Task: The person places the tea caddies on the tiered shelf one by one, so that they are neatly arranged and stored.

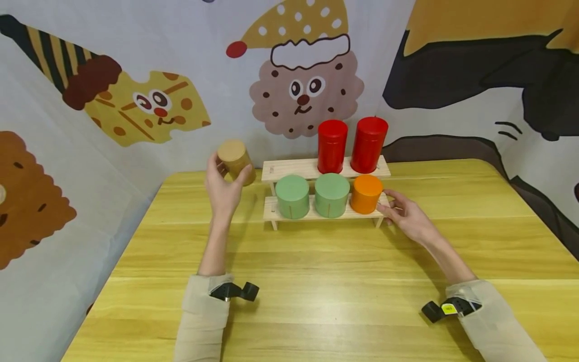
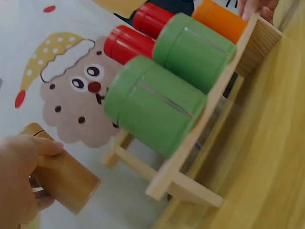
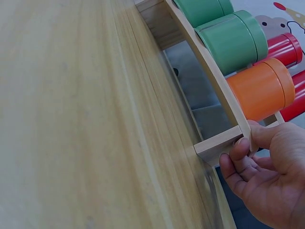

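My left hand (image 1: pixel 222 193) grips a tan cylindrical canister (image 1: pixel 236 163), tilted, to the left of a two-tier wooden rack. The thumb and fingers wrap its sides in the left wrist view. With my right hand (image 1: pixel 409 216) I pinch the right end of the rack's lower shelf (image 3: pixel 224 140), thumb above and fingers curled beneath. Beside that thumb stands an orange canister (image 1: pixel 367 194). Two wide green canisters, one on the left (image 1: pixel 292 197) and one in the middle (image 1: pixel 332 196), share the lower shelf.
On the upper shelf (image 1: pixel 289 170) stand two tall red canisters, one near the middle (image 1: pixel 330 147) and one at the right (image 1: pixel 369 145). The rack sits toward the back of a wooden table (image 1: pixel 325 281). Behind it hangs a cartoon-printed cloth (image 1: pixel 226 90).
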`<state>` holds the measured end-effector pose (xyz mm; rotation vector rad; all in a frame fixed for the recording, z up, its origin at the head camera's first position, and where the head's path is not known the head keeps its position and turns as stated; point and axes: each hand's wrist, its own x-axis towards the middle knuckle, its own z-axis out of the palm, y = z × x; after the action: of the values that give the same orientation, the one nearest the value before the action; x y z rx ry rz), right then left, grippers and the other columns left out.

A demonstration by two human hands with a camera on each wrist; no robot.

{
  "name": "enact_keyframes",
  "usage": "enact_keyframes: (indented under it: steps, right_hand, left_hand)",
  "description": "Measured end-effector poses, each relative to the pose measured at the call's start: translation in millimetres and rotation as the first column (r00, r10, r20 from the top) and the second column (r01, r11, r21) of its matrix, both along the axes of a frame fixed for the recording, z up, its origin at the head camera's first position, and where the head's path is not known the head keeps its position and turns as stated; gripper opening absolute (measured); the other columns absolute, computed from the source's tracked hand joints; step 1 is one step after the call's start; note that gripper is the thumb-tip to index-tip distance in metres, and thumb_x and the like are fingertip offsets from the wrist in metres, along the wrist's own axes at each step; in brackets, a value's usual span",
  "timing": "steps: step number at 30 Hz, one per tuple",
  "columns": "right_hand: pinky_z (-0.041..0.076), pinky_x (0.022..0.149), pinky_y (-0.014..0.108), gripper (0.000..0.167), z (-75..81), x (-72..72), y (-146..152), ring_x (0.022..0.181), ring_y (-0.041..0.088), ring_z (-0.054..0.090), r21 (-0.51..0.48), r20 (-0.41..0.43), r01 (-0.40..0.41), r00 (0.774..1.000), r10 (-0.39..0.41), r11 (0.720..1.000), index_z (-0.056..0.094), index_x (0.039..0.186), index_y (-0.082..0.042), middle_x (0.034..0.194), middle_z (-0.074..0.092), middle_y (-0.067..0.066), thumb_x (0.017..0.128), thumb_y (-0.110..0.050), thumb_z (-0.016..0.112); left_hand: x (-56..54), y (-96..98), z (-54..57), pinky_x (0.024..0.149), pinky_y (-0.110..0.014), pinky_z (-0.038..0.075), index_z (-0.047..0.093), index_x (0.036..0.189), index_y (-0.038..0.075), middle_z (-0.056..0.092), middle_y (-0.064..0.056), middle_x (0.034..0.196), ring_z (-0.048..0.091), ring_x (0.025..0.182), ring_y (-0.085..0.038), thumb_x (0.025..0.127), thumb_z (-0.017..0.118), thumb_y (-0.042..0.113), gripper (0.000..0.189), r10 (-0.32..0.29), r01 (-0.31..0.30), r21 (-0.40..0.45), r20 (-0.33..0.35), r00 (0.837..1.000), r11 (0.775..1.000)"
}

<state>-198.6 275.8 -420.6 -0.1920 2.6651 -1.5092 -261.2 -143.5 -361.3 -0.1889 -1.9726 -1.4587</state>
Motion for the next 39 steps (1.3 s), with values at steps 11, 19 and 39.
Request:
enact_keyframes:
  steps: [11,19,39]
  right_hand:
    - [0.042,0.058,0.024,0.074,0.8,0.6,-1,0.078,0.023,0.060,-0.002,0.000,-0.008,1.000,0.008,1.000,0.026,0.156,0.003,0.100,0.053,0.017,0.103,-0.034,0.060]
    - [0.042,0.056,0.025,0.072,-0.9,-0.2,0,0.076,0.020,0.059,-0.009,-0.020,-0.015,1.000,0.015,1.000,0.025,0.156,0.005,0.099,0.053,0.017,0.104,-0.032,0.058]
    - [0.040,0.055,0.026,0.073,0.9,1.1,0,0.075,0.020,0.059,0.003,-0.010,-0.012,1.000,0.012,1.000,0.026,0.156,0.003,0.097,0.055,0.017,0.103,-0.034,0.059]
  left_hand:
    - [10.1,20.5,29.8,0.103,-0.046,0.047,0.048,0.140,-0.010,0.057,-0.028,0.130,0.058,0.117,-0.039,0.081,0.082,-0.003,0.069,-0.054,0.056,0.025,-0.106,0.993,0.998]
    - [9.6,40.0,45.2,0.103,-0.037,0.047,0.049,0.141,-0.005,0.058,-0.021,0.131,0.058,0.118,-0.030,0.081,0.084,0.004,0.070,-0.116,0.117,0.004,-0.077,0.990,0.993]
    - [-4.7,78.3,45.9,0.100,-0.039,0.049,0.049,0.142,0.000,0.059,-0.016,0.133,0.059,0.117,-0.029,0.083,0.084,0.012,0.070,-0.243,0.246,-0.060,0.049,0.969,0.967]
